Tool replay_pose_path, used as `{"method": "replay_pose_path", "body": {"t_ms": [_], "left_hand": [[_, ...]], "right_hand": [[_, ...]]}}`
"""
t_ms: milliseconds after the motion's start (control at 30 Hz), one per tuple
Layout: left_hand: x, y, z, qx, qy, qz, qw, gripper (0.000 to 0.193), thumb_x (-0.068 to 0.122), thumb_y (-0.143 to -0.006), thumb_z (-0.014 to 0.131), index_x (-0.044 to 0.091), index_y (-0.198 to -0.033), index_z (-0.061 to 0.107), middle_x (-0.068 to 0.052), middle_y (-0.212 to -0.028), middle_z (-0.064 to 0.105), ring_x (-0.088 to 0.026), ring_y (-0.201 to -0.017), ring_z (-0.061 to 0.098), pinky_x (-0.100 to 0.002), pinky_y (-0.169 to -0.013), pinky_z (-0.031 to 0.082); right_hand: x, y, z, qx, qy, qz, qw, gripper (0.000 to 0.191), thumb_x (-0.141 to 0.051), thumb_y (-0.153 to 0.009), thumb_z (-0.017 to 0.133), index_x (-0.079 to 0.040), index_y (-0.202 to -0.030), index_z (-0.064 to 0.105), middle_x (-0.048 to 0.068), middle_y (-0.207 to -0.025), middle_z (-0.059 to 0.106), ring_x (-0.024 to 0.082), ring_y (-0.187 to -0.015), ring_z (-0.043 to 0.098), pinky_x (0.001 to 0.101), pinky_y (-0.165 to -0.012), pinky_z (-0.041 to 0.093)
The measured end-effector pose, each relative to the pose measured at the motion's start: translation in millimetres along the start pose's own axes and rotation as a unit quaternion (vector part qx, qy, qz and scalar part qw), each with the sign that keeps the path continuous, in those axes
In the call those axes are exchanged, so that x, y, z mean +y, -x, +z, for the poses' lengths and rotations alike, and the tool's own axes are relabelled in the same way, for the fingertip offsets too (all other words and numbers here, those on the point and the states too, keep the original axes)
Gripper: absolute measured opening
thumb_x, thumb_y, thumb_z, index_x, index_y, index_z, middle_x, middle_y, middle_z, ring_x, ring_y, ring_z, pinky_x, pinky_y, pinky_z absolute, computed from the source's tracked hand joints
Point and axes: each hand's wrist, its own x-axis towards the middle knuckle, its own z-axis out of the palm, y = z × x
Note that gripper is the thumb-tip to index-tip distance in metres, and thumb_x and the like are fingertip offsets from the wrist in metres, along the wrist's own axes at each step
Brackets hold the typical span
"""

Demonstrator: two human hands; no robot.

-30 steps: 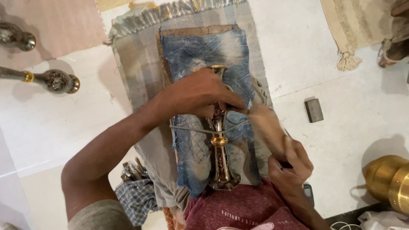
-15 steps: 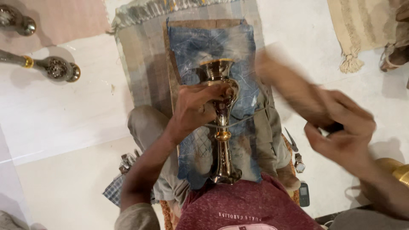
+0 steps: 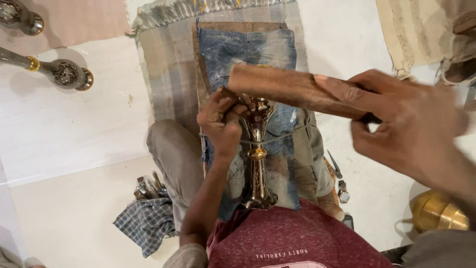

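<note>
On the floor, w/ largest first, we note:
Mat: woven grey rug under our legs, w/ a blue denim cloth laid on top.
Right hand: our right hand is raised, fingers wrapped tight round a flat wooden block, held level above the vase mouth; a bit blurred.
Vase: tall brass vase lies along our lap, foot toward our belly, mouth pointing away, over the denim.
Left hand: our left hand sits at the vase neck, fingers pinching a thin dark tool, approx. at the rim; tip contact we can't tell.
Progress: vase body looks patterned and shiny already; we judge rim work is underway, how much is left can't be read.
Other pieces: two metal stems lie well apart at upper left; a gold pot at lower right.
Small bits: tools on a checked rag by our left knee; a wristwatch near the right.
</note>
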Motion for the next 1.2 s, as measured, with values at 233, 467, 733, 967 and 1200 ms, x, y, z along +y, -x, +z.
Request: {"method": "replay_pose_path", "body": {"t_ms": [233, 467, 733, 967, 1200], "left_hand": [[22, -23, -2, -0.216, -0.212, 0.17, 0.938, 0.035, -0.013, -0.089, 0.068, 0.004, -0.119, 0.07, -0.01, -0.107, 0.078, -0.017, -0.091, 0.079, -0.028, -0.079, 0.066], [30, -36, -11, -0.322, -0.331, 0.192, 0.866, 0.056, -0.007, -0.072, 0.076, 0.006, -0.126, 0.071, -0.012, -0.103, 0.079, -0.018, -0.075, 0.076, -0.032, -0.061, 0.059], [19, -49, -11, -0.39, -0.328, 0.254, 0.822, 0.042, -0.002, -0.083, 0.08, 0.011, -0.122, 0.071, -0.009, -0.105, 0.079, -0.016, -0.075, 0.076, -0.027, -0.059, 0.06], [16, -70, -5, -0.486, -0.337, 0.259, 0.764, 0.039, 0.001, -0.082, 0.08, 0.013, -0.118, 0.073, -0.004, -0.088, 0.079, -0.012, -0.07, 0.074, -0.026, -0.053, 0.054], [17, -88, 4, -0.616, -0.362, 0.232, 0.659, 0.041, -0.003, -0.088, 0.069, 0.012, -0.127, 0.073, -0.005, -0.068, 0.073, -0.011, -0.053, 0.066, -0.026, -0.043, 0.049]], "right_hand": [[-22, 11, 123, 0.186, -0.594, 0.091, 0.777, 0.075, 0.013, -0.077, 0.072, -0.001, -0.149, 0.057, 0.009, -0.111, 0.076, 0.008, -0.082, 0.07, 0.0232, -0.073, 0.06], [-36, 36, 150, 0.221, -0.576, 0.13, 0.776, 0.075, 0.017, -0.079, 0.069, 0.0, -0.15, 0.054, 0.012, -0.125, 0.071, 0.01, -0.104, 0.067, 0.0232, -0.087, 0.058], [-30, 59, 134, 0.334, -0.321, 0.134, 0.876, 0.076, 0.01, -0.073, 0.069, -0.009, -0.146, 0.058, 0.011, -0.103, 0.07, 0.013, -0.075, 0.063, 0.0225, -0.062, 0.05], [-41, 74, 160, 0.351, -0.35, 0.105, 0.862, 0.069, 0.004, -0.075, 0.067, -0.012, -0.142, 0.061, 0.017, -0.112, 0.069, 0.012, -0.075, 0.068, 0.0226, -0.056, 0.056], [-66, 88, 207, 0.449, -0.347, 0.187, 0.802, 0.067, 0.004, -0.071, 0.067, -0.003, -0.138, 0.065, 0.011, -0.086, 0.066, 0.015, -0.059, 0.064, 0.0259, -0.045, 0.049]]}}
